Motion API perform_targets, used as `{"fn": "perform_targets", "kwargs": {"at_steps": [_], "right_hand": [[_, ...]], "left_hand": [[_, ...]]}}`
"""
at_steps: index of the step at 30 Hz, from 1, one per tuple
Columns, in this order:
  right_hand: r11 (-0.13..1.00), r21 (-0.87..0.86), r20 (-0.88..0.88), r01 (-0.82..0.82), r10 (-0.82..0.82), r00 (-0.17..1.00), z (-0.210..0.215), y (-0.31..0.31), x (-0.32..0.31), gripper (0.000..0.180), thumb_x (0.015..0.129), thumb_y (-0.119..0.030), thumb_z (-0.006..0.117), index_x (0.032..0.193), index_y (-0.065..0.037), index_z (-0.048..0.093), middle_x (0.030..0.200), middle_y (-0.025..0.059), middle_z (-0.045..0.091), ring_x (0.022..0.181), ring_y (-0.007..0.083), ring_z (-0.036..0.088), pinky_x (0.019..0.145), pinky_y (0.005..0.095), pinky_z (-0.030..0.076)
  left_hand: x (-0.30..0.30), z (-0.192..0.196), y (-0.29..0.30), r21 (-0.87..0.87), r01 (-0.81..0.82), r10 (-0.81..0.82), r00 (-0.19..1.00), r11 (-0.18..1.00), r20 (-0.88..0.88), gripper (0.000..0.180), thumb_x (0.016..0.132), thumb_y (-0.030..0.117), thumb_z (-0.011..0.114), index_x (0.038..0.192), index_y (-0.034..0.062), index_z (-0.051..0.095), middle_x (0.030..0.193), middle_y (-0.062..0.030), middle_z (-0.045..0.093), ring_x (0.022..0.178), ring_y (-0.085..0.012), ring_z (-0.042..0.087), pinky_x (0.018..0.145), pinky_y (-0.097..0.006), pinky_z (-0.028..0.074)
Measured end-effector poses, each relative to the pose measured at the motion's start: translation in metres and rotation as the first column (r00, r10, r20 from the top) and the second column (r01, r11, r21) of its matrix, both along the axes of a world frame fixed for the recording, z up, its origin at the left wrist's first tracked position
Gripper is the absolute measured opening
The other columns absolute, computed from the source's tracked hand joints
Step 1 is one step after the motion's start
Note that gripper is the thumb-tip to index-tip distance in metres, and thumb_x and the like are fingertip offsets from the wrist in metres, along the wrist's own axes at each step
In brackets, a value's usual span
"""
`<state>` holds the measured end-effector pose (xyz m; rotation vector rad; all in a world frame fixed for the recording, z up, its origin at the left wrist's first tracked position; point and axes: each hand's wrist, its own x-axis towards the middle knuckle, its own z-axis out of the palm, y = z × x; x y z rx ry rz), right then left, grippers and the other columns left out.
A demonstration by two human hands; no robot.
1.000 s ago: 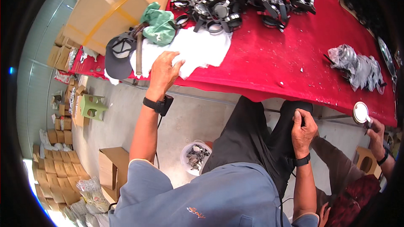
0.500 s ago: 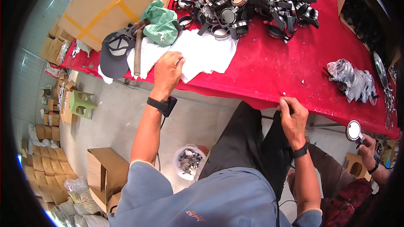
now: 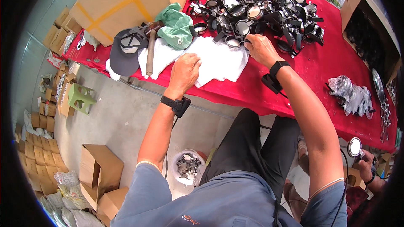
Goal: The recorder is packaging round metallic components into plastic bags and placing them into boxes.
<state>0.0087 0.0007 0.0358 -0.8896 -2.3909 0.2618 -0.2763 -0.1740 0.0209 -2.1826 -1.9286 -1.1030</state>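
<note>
Two hands [image 3: 261, 50], many piled round pieces [image 3: 243, 28], one hammer [image 3: 150, 55], one cap [image 3: 123, 60]

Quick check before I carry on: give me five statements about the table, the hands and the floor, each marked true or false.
1. The right hand is at the near edge of the pile of round metal parts. True.
2. The left hand is holding the wooden-handled tool. False: the hand is by the white cloth, apart from that tool.
3. The dark grey cap lies to the left of the tool. True.
4. The green stool stands on the table. False: it stands on the floor.
5. The plastic-wrapped bundle is on the table's right side. True.
</note>
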Motion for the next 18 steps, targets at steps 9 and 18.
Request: {"fn": "perform_targets", "kwargs": {"at_steps": [9,18], "right_hand": [[0.850,-0.525,-0.349,-0.052,-0.160,0.923,0.001,-0.032,0.058,0.018,0.100,-0.001,0.065,0.116,-0.001,0.072,0.090,0.0094,0.074,0.083,0.0160,0.074,0.075,0.0327,0.060],[0.507,-0.765,-0.635,-0.397,-0.496,0.592,-0.017,-0.049,0.130,0.022,0.109,-0.012,0.065,0.126,0.001,0.063,0.117,0.0133,0.070,0.100,0.0223,0.076,0.090,0.0351,0.066]], "left_hand": [[0.011,0.013,-0.003,0.043,0.041,-0.040,0.999,0.998,-0.024,0.028,0.095,0.018,0.074,0.115,-0.0010,0.075,0.116,-0.0202,0.076,0.112,-0.0391,0.070,0.101,-0.046,0.055],[0.002,-0.013,0.014,-0.059,0.037,-0.037,0.999,0.998,-0.002,0.011,0.091,0.012,0.072,0.094,0.0011,0.071,0.095,-0.0182,0.071,0.096,-0.0396,0.069,0.086,-0.049,0.055]]}}
